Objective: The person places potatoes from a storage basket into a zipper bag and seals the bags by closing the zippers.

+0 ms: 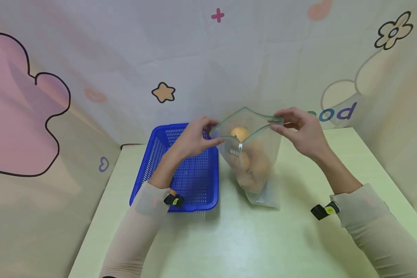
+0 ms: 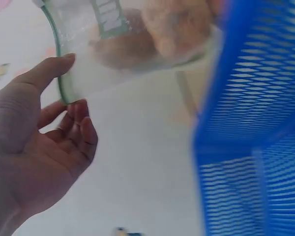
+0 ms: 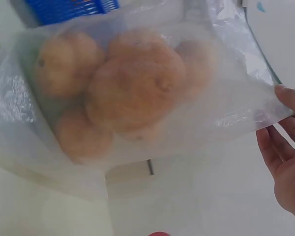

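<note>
A frosted zip bag (image 1: 276,154) stands on the table with its green-edged mouth spread. Several orange round fruits fill it, looking like oranges; one orange (image 1: 239,133) shows clearly near the opening, the others blurred through the plastic (image 3: 137,91). At the zip's front hangs a white slider (image 1: 241,146). My left hand (image 1: 194,139) pinches the left corner of the mouth, thumb on one side and fingertips on the other (image 2: 49,147). Opposite it, my right hand (image 1: 302,129) pinches the right corner between thumb and fingers.
Left of the bag, close beside it, stands a blue plastic basket (image 1: 213,185), partly covered by my left forearm. A bit of something orange (image 1: 172,192) peeks out by my left cuff. Behind the pale table (image 1: 246,243) hangs a printed cloth (image 1: 191,50).
</note>
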`<action>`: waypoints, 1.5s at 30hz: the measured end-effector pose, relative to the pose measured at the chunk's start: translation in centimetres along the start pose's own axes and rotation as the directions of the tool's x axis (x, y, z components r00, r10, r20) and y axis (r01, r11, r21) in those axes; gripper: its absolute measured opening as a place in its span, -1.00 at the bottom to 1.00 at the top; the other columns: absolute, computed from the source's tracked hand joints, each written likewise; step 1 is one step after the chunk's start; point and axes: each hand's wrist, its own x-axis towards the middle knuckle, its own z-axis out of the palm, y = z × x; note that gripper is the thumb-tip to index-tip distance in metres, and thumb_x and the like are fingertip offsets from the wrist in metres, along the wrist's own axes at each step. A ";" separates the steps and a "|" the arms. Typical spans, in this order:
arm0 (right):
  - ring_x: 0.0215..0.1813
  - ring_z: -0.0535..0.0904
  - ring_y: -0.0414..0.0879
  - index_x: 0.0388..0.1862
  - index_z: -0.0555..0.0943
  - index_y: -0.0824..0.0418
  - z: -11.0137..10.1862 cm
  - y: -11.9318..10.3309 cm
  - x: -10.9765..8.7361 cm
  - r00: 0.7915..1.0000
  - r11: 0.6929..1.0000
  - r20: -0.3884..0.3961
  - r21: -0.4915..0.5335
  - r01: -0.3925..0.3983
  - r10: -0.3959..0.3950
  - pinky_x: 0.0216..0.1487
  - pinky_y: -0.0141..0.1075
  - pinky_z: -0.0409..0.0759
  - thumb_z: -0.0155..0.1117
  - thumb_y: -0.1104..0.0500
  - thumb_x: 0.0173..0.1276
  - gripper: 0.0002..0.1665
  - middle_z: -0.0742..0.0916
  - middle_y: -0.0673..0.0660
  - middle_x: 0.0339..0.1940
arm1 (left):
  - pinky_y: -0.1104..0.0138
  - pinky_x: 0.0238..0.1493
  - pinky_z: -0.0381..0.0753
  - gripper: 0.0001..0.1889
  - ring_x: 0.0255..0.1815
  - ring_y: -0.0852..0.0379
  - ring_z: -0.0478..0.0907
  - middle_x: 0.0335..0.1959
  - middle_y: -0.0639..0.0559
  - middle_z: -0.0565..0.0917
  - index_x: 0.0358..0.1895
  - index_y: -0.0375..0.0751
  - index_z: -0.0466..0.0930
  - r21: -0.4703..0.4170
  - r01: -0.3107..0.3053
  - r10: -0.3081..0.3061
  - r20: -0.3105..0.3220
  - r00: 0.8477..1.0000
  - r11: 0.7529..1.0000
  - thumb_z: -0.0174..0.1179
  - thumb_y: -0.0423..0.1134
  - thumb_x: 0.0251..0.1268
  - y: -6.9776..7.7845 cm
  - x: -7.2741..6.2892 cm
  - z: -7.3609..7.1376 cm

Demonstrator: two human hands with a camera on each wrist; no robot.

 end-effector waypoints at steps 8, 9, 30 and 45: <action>-0.19 0.78 -0.12 0.13 0.68 0.51 -2.6 -2.9 1.7 0.982 0.855 -0.185 0.514 0.070 0.031 -0.09 -0.40 0.66 0.47 0.49 0.34 -0.62 0.87 0.14 -0.18 | 0.31 0.05 0.73 -0.60 0.06 0.10 0.58 0.03 -0.05 0.59 0.22 -0.27 0.67 -0.110 -0.220 0.194 -0.203 0.960 0.969 0.46 -0.23 0.40 5.0 1.4 -5.2; -0.23 0.76 -0.11 0.12 0.68 0.52 -2.6 -3.1 1.9 0.979 0.853 -0.199 0.517 0.073 0.036 -0.09 -0.38 0.66 0.48 0.48 0.33 -0.62 0.86 0.14 -0.21 | 0.33 0.06 0.73 -0.61 0.05 0.11 0.60 0.02 -0.04 0.59 0.21 -0.26 0.67 -0.108 -0.222 0.197 -0.201 0.959 0.969 0.46 -0.23 0.40 5.2 1.5 -5.4; -0.19 0.72 -0.33 0.13 0.76 0.22 1.5 -5.7 3.7 0.987 0.980 -0.016 -0.118 0.157 -0.160 0.00 -0.53 0.65 0.58 0.36 0.30 -0.58 0.82 -0.04 -0.22 | 0.16 0.14 0.72 -0.46 0.07 0.03 0.60 0.07 -0.08 0.62 0.32 -0.22 0.55 -0.023 0.036 -0.036 -0.004 0.999 0.999 0.50 -0.15 0.36 -1.0 -2.7 -1.3; -0.24 0.70 -0.24 0.07 0.79 0.15 5.0 -4.5 4.6 0.975 0.971 0.039 -0.082 0.223 -0.221 -0.04 -0.44 0.64 0.61 0.27 0.29 -0.64 0.83 0.00 -0.28 | -0.14 0.43 0.48 -0.29 0.46 -0.18 0.43 0.38 -0.18 0.51 0.51 -0.18 0.44 0.102 0.226 -0.221 -0.066 0.973 0.969 0.47 -0.06 0.38 -8.6 -8.7 -2.0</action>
